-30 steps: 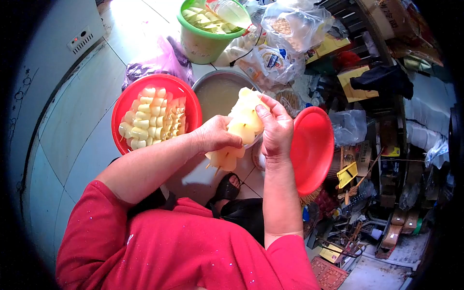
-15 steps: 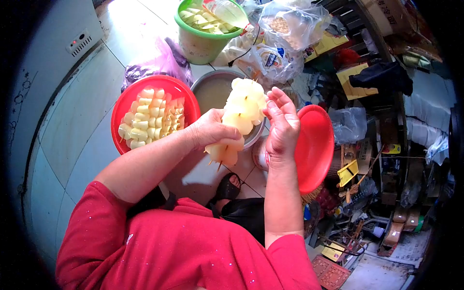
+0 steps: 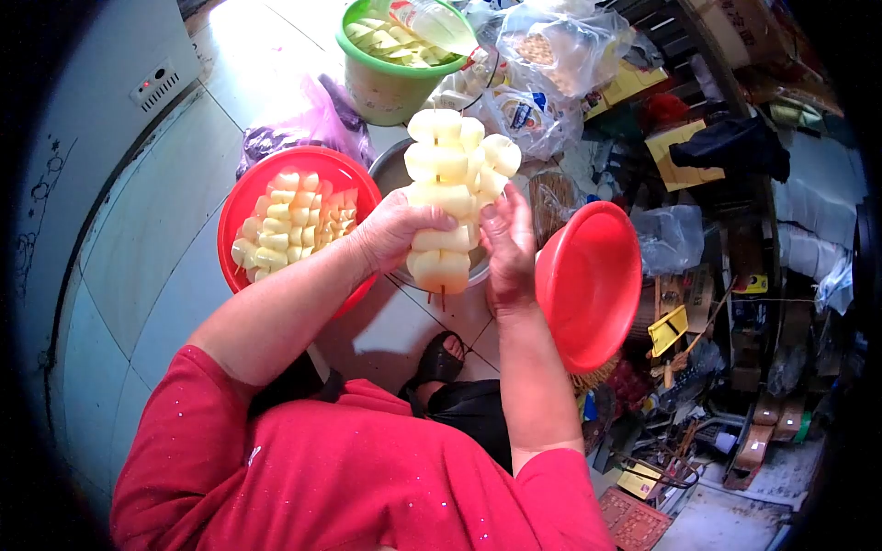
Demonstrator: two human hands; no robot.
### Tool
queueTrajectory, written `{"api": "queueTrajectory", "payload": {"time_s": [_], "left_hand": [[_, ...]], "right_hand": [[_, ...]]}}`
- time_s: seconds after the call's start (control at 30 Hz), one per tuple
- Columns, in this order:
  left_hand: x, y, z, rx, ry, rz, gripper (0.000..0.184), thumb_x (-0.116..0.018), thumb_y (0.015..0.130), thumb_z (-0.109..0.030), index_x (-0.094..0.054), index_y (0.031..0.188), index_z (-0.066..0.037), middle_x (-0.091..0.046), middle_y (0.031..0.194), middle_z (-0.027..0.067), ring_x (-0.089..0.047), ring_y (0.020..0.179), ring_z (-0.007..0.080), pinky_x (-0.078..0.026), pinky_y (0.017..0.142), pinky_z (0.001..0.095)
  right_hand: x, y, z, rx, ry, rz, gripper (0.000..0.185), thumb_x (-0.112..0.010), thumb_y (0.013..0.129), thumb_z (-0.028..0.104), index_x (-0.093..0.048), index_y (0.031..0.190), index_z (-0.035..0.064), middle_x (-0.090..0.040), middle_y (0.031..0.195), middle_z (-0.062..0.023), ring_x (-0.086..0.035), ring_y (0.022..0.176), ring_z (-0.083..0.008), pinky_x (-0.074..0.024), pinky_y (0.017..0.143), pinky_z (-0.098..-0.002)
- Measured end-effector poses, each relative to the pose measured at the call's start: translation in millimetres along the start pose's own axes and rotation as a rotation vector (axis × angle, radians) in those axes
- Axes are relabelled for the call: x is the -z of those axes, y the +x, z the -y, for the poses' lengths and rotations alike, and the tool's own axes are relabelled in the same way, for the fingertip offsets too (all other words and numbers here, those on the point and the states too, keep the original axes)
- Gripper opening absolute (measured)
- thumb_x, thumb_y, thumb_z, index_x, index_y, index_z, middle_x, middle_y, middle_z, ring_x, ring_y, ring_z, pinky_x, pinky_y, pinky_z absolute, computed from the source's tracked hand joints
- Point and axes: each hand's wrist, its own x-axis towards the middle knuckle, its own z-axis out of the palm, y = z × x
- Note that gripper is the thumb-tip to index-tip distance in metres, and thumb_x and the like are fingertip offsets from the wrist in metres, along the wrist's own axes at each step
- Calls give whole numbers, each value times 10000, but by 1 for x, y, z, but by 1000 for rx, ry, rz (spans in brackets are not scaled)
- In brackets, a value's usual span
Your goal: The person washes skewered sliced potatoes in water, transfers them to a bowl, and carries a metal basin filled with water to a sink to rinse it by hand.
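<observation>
My left hand (image 3: 402, 230) is closed around a bunch of potato skewers (image 3: 437, 163), pale yellow slices threaded on thin wooden sticks. The bunch stands nearly upright, stick tips showing below. My right hand (image 3: 511, 246) grips the right side, its thumb in front and its other fingers partly hidden. Behind the bunch is a grey metal basin (image 3: 393, 167), mostly covered from view. To the left, more skewers (image 3: 292, 220) of the same slices lie in rows in a red basin (image 3: 235, 195).
A tilted red basin (image 3: 602, 294) stands right of my right forearm. Farther back are a green-rimmed bucket (image 3: 386, 99) with pale slices and a clear bottle, a purple bag (image 3: 308, 124) and clear plastic bags (image 3: 560, 46). Cluttered shelving (image 3: 735, 303) runs along the right.
The skewer bunch has turned so its rows face me and stand more upright. My right hand has come down and in, from open fingers beside the bunch to a grip on its right side.
</observation>
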Motion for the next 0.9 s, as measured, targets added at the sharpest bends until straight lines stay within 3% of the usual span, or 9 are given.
{"api": "queueTrajectory", "payload": {"time_s": [0.07, 0.17, 0.6, 0.67, 0.73, 0.8, 0.83, 0.87, 0.9], "left_hand": [[-1, 1, 2, -15, -40, 27, 540, -630, 718, -86, -481, 1231, -8, -588, 1097, 125, -610, 964, 240, -496, 871, 370], [5, 5, 6, -20, -56, 33, 573, -623, 704, -100, -461, 1246, -9, -574, 1123, 131, -603, 974, 242, -488, 885, 379], [10, -3, -9, 16, 105, 247, 648, -675, 623, -125, -499, 1231, 18, -599, 1128, 122, -589, 1020, 230, -456, 922, 359], [8, -5, -11, -6, 102, 212, 625, -665, 640, -118, -500, 1228, 17, -601, 1123, 119, -593, 1010, 227, -464, 913, 353], [5, -5, -9, -23, 48, 189, 603, -658, 649, -113, -507, 1218, 17, -603, 1117, 117, -597, 998, 225, -472, 899, 348], [0, -3, -5, -43, 12, 120, 524, -637, 680, -107, -531, 1179, 12, -609, 1082, 112, -608, 959, 222, -499, 846, 345], [0, -2, 0, -28, 11, 68, 501, -635, 685, -110, -541, 1162, 8, -610, 1061, 109, -611, 942, 223, -503, 831, 351], [0, -2, 6, -17, 9, 13, 478, -633, 689, -112, -551, 1145, 4, -611, 1040, 106, -615, 925, 225, -508, 816, 358], [0, -1, 9, 33, 4, -60, 452, -621, 724, -122, -532, 1150, -2, -602, 1029, 110, -615, 914, 234, -513, 812, 379]], "right_hand": [[-8, -4, -8, -64, 212, 160, 659, -599, 894, 253, -240, 1399, 30, -400, 1337, -143, -419, 1217, -251, -327, 1033, -358], [-11, -2, -12, -58, 266, 190, 665, -586, 900, 280, -229, 1406, 40, -412, 1329, -123, -431, 1208, -236, -331, 1030, -349], [-16, -7, 3, 163, 19, 164, 951, -786, 668, 343, -252, 1390, 27, -472, 1252, -125, -489, 1146, -252, -409, 968, -367], [-8, -3, -1, 247, -97, 166, 887, -766, 686, 289, -278, 1379, 30, -497, 1216, -114, -518, 1103, -239, -431, 938, -359], [-15, -8, 5, 87, 57, 200, 796, -701, 767, 261, -256, 1390, 44, -440, 1307, -109, -467, 1188, -236, -405, 977, -372], [-23, -17, 11, -56, 122, 88, 620, -581, 845, 253, -316, 1365, 45, -468, 1280, -113, -500, 1145, -229, -427, 945, -363], [-26, -19, 13, -7, -45, 60, 509, -474, 899, 264, -351, 1351, 64, -487, 1258, -117, -529, 1105, -227, -445, 922, -361], [-18, -16, 2, -45, 39, 107, 453, -410, 934, 276, -380, 1339, 76, -508, 1231, -115, -548, 1084, -228, -457, 914, -371], [-10, -14, -11, -111, 95, 99, 451, -405, 940, 285, -382, 1338, 76, -513, 1224, -119, -554, 1080, -234, -465, 912, -381]]}}
